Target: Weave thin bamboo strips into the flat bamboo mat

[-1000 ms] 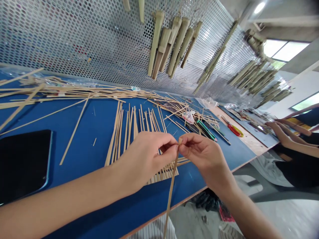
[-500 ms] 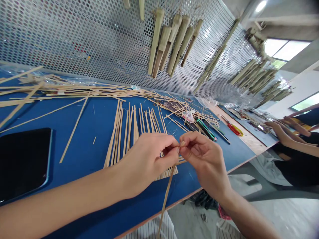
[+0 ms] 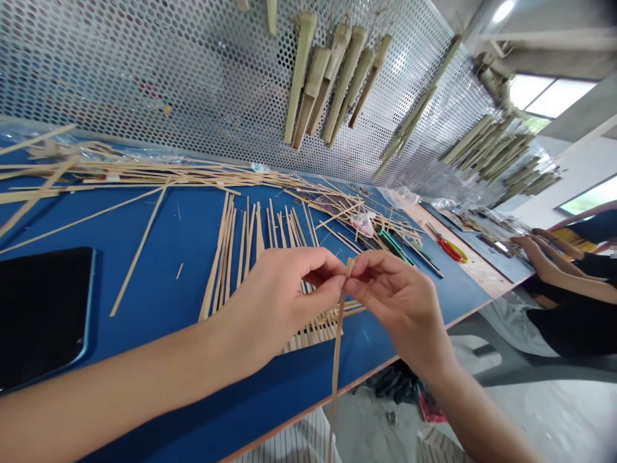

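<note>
Between the fingertips of my left hand [image 3: 299, 283] and my right hand [image 3: 390, 283] is a thin bamboo strip [image 3: 337, 360]. Both hands are closed in a pinch near its upper end, which pokes up just above the fingers. The rest of the strip hangs down past the table's front edge. Behind and under my hands lies a partly woven piece of bamboo strips [image 3: 308, 335], its crossing rows at the near end and its long strips fanning away. My left hand hides much of its middle.
A dark phone [image 3: 45, 315] lies at left on the blue table [image 3: 154, 373]. Loose bamboo strips [image 3: 193, 175] run along the back. A green cutter [image 3: 396, 247] and red-yellow pliers [image 3: 452, 249] lie at right. Bamboo pieces [image 3: 343, 83] hang on the perforated panel. Another person's hands [image 3: 535, 254] are far right.
The hanging strip has swung from slanting to nearly vertical, and its upper end now stands higher above my fingertips. My fingers have shifted slightly while keeping their pinch.
</note>
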A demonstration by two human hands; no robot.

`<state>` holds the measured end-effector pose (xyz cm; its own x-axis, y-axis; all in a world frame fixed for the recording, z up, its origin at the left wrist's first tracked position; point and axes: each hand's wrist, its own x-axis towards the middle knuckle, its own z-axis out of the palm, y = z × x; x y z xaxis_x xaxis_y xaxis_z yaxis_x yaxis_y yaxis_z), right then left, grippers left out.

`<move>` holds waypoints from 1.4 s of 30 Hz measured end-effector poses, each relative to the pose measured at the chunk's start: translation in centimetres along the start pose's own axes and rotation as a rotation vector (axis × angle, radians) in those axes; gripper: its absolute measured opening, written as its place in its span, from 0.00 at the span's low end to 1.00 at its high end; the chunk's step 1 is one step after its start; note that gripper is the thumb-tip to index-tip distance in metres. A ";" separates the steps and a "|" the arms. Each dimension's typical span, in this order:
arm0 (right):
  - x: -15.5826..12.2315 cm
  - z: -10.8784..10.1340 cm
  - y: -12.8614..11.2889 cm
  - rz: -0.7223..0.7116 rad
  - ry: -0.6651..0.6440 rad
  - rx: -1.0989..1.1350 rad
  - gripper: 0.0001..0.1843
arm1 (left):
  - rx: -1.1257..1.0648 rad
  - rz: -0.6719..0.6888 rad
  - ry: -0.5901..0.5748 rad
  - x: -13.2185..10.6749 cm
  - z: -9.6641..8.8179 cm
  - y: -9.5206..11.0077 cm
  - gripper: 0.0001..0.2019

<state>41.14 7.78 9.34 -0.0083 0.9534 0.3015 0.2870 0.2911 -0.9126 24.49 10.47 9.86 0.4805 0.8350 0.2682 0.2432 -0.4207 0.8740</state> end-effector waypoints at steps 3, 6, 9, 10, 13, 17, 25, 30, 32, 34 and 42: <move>0.1 0.1 0.0 -0.014 0.007 -0.058 0.06 | 0.025 0.006 -0.018 0.1 0.1 0.0 0.08; 0.1 0.2 0.0 -0.009 0.010 -0.088 0.05 | 0.064 0.032 -0.005 0.0 0.3 -0.3 0.08; -0.1 0.4 0.4 -0.027 0.040 -0.135 0.04 | 0.086 0.048 0.003 -0.1 0.6 -0.7 0.08; -0.1 0.4 0.6 -0.036 0.048 -0.150 0.05 | 0.088 0.046 0.003 -0.1 0.7 -0.9 0.08; -0.5 0.7 1.2 -0.046 0.058 -0.180 0.05 | 0.064 0.017 0.001 -0.2 0.8 -1.1 0.08; -0.9 1.0 1.6 -0.067 0.075 -0.217 0.07 | -0.007 -0.024 -0.013 -0.2 1.0 -1.2 0.08; -0.7 1.2 1.6 -0.085 0.136 -0.142 0.05 | -0.125 -0.055 0.042 0.4 1.0 -1.9 0.06; -0.5 1.0 1.7 0.019 0.084 -0.111 0.02 | -0.148 -0.014 0.122 0.6 0.7 -2.0 0.04; -0.5 1.0 1.7 0.018 0.073 -0.121 0.02 | -0.179 -0.011 0.128 0.6 0.8 -2.1 0.02; -0.5 1.0 1.6 0.006 0.060 -0.100 0.03 | -0.205 -0.003 0.133 0.5 1.0 -2.1 0.02; -0.1 0.7 1.2 -0.010 0.035 -0.026 0.03 | -0.109 0.024 0.062 0.4 0.9 -1.9 0.05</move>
<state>40.81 8.09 7.98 0.0225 0.9471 0.3202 0.3119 0.2976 -0.9023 24.97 11.27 7.89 0.4317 0.8466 0.3112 0.1374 -0.4027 0.9050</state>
